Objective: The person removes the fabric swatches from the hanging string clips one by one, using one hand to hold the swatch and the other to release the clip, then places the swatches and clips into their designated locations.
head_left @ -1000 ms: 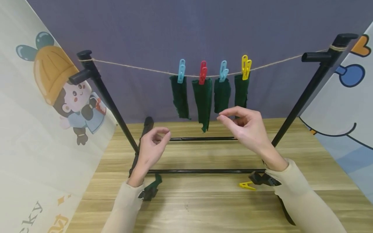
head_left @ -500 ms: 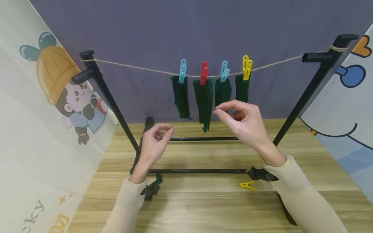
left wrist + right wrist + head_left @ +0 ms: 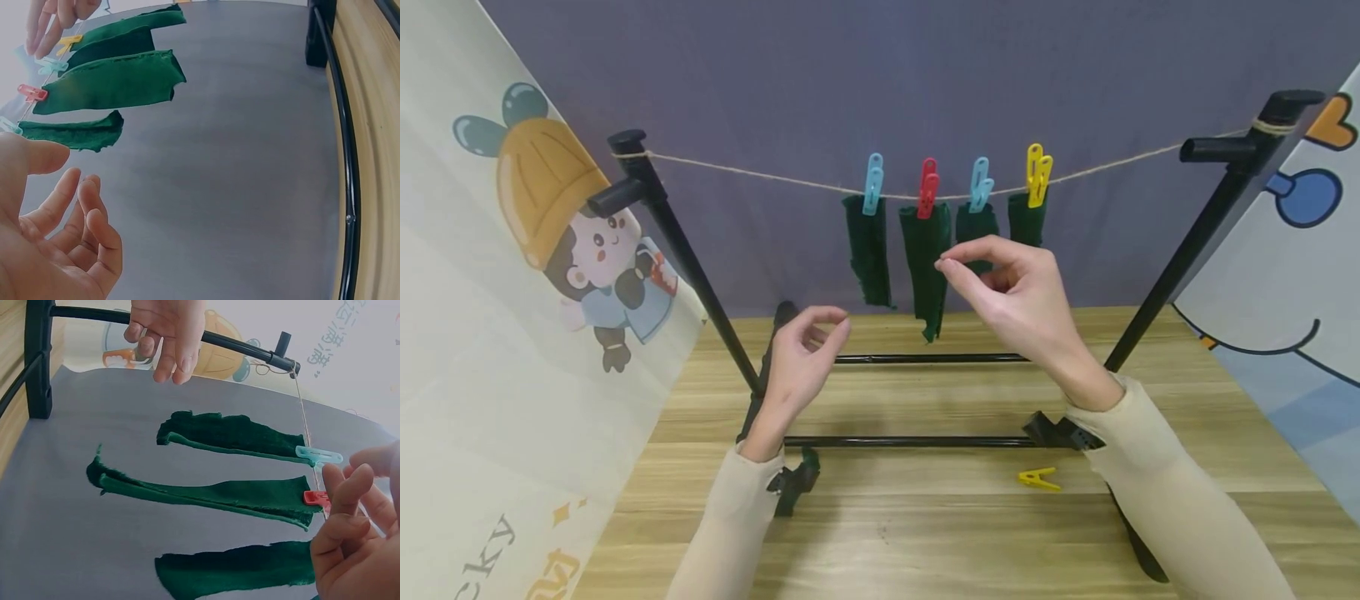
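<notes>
Several dark green cloth strips hang from a twine line (image 3: 760, 176), held by two light-blue clothespins, a red clothespin (image 3: 928, 190) and a yellow clothespin (image 3: 1039, 177). My right hand (image 3: 1018, 296) is raised in front of the right-hand strips, thumb and index tips close together, with nothing visible between them. It partly covers the strip (image 3: 976, 223) under the right blue clothespin. My left hand (image 3: 805, 350) is lower and to the left, fingers loosely bent, holding nothing. In the left wrist view its thumb and fingers (image 3: 65, 212) stand apart, below the nearest strip (image 3: 75, 132).
A black rack frame carries the line between its left post (image 3: 673, 225) and right post (image 3: 1187, 242). Another yellow clothespin (image 3: 1039, 478) lies on the wooden table (image 3: 925, 533). Green cloth (image 3: 808, 462) shows beside the left wrist. A grey backdrop (image 3: 775, 75) stands behind.
My right hand has risen and shifted left, toward the cloth under the red clothespin. My left hand has moved slightly up and to the right. The hanging strips stay in place.
</notes>
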The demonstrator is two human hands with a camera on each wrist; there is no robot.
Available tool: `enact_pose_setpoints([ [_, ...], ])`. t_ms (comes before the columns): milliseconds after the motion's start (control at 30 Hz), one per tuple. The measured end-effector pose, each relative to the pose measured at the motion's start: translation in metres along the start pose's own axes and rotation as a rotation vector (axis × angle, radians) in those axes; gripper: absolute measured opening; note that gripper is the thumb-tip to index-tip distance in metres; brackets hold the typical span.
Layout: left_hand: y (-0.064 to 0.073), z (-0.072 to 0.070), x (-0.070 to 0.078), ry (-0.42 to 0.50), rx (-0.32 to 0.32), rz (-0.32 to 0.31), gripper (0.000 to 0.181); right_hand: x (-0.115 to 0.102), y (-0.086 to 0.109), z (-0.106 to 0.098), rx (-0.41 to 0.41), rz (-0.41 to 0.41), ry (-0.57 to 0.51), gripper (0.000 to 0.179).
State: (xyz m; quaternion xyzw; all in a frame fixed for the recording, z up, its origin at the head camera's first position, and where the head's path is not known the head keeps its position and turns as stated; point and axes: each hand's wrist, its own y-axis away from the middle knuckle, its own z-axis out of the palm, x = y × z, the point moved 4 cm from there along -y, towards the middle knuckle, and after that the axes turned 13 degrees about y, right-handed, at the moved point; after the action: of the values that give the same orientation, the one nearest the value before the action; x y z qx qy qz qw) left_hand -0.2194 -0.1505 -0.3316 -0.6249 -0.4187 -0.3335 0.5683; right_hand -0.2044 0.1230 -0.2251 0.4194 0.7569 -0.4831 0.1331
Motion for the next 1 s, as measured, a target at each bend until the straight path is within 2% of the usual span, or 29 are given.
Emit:
enact_pose_setpoints([
  [200,-0.005,0.005,0.006,0.022,-0.012,0.038,0.022,-0.008,-0.01,0.003,0.019,-0.029,0.021,0.013],
  [367,-0.009,0.008,0.012,0.035,-0.023,0.063,0.025,-0.014,-0.018,0.006,0.035,-0.056,-0.006,0.013],
  [767,-0.024,0.012,0.019,0.073,-0.04,0.068,0.027,-0.023,-0.034,0.012,0.041,-0.098,-0.028,0.016],
  [867,-0.026,0.014,0.022,0.089,-0.036,0.056,0.029,-0.027,-0.037,0.013,0.062,-0.145,0.02,0.017],
  [1000,-0.031,0.018,0.022,0.107,-0.045,0.035,0.035,-0.034,-0.04,0.013,0.135,-0.259,0.149,0.018],
])
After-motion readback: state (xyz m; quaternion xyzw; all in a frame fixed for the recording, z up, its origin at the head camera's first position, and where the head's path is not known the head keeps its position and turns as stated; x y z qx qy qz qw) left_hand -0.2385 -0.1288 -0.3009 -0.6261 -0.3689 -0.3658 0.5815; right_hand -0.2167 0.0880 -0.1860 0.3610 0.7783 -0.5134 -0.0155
